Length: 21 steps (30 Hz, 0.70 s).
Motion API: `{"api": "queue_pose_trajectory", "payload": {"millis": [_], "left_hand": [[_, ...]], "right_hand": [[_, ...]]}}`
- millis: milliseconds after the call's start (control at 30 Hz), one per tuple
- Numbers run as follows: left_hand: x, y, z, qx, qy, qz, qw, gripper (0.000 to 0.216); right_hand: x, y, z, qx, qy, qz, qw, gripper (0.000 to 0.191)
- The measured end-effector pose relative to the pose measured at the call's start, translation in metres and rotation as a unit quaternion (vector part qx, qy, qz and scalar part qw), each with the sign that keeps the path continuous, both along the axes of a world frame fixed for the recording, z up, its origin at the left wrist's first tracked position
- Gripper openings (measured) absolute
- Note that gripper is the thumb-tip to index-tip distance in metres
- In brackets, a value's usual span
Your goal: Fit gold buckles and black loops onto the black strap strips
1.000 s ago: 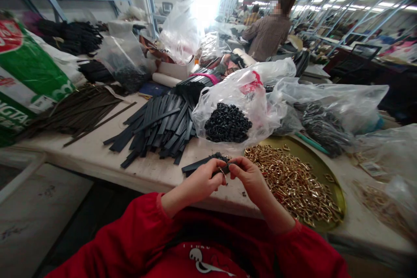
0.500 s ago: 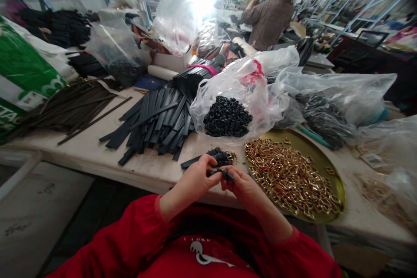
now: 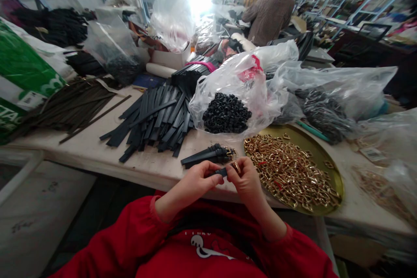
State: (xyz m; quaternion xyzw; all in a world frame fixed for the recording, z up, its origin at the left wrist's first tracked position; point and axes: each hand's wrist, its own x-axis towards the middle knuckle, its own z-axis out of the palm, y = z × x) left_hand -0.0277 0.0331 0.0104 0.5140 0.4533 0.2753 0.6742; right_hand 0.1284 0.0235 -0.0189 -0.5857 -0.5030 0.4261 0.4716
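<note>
My left hand (image 3: 203, 178) pinches a short black strap (image 3: 222, 172) just over the table's front edge. Close beside it, my right hand (image 3: 246, 178) is closed around a gold buckle (image 3: 236, 167) at the strap's other end; the fingers partly hide how the two join. Behind the hands lies a small stack of black straps with gold buckles (image 3: 210, 154). To the right, a round gold tray (image 3: 337, 178) carries a heap of loose gold buckles (image 3: 293, 171). A clear plastic bag of small black loops (image 3: 226, 113) stands open behind the stack.
Black strips (image 3: 156, 117) are piled left of the bag, with dark brown strips (image 3: 74, 104) farther left. More plastic bags (image 3: 339, 91) crowd the right and back of the table (image 3: 156, 167). A person (image 3: 272, 15) stands in the background.
My hands have turned and the right one has risen slightly; a gold buckle now shows at its fingers. The black piece that stuck out below the right fingers is no longer visible there.
</note>
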Motion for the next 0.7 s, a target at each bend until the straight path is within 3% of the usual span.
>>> {"api": "queue_pose_trajectory", "payload": {"millis": [67,167,433,567,700], "left_hand": [[0.001,-0.001,-0.001,-0.025,-0.016,0.007,1.000,0.024],[0.003,-0.002,-0.006,-0.064,-0.039,0.003,0.997,0.023],[-0.003,-0.010,-0.022,-0.152,-0.058,-0.071,0.984,0.028],[-0.002,-0.011,-0.020,-0.135,-0.042,-0.091,0.986,0.027],[0.000,-0.009,-0.017,-0.073,0.022,-0.108,0.991,0.026]], "right_hand": [[0.003,0.000,0.000,0.025,-0.078,0.013,0.997,0.017],[0.008,-0.002,0.001,0.035,-0.145,0.098,0.984,0.011],[0.021,-0.014,0.009,0.026,-0.198,0.247,0.948,0.010],[0.022,-0.021,0.010,0.038,-0.196,0.262,0.944,0.009],[0.020,-0.026,0.001,0.009,-0.139,0.204,0.969,0.013]]}}
